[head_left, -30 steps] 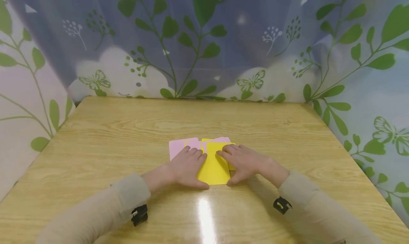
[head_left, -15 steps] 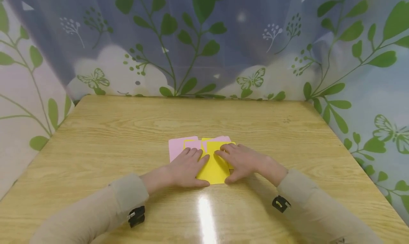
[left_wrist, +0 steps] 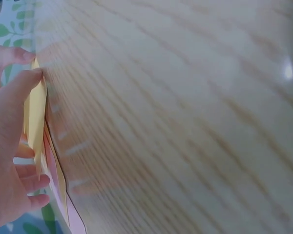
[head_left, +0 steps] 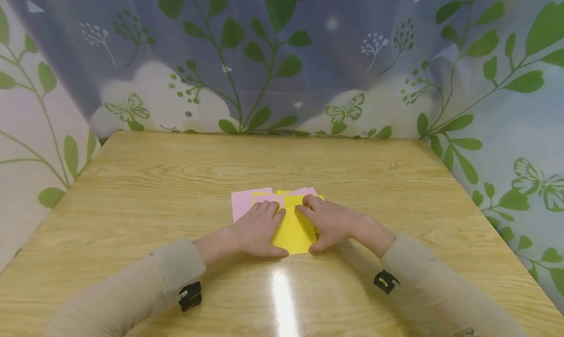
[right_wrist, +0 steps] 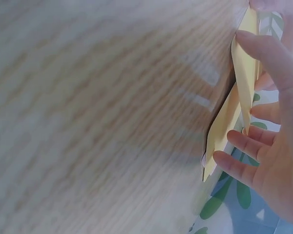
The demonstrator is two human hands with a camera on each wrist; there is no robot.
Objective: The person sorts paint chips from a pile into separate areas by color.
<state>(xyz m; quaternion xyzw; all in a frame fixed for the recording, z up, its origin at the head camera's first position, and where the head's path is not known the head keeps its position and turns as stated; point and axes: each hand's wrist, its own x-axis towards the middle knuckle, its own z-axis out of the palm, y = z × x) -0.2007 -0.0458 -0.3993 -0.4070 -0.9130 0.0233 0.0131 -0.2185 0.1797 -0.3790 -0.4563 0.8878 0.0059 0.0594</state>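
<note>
Several thin pink and yellow cards overlap in a loose spread on the wooden table. Uppermost lies a yellow card [head_left: 294, 234], between my two hands. My left hand [head_left: 260, 229] rests over its left side, thumb by the near edge, covering part of a pink card [head_left: 243, 202]. At the right side, my right hand [head_left: 332, 224] touches the cards with bent, spread fingers, its thumb at the near corner. More pink [head_left: 304, 192] shows behind. The right wrist view shows the top yellow card [right_wrist: 244, 73] edge-on, with thumb and fingertips against it and a second yellow card [right_wrist: 222, 124] below.
The wood-grain table [head_left: 176, 175] extends on all sides of the cards, with a bright reflection in front. A leaf-patterned curtain [head_left: 264, 58] borders its back and sides. A small black device [head_left: 190, 297] hangs at the left cuff, another [head_left: 387, 281] at the right.
Both hands stay at the cards with only small shifts. The right thumb has moved slightly left at the yellow card's near corner, and the right fingers are a little more bent. The cards hardly move.
</note>
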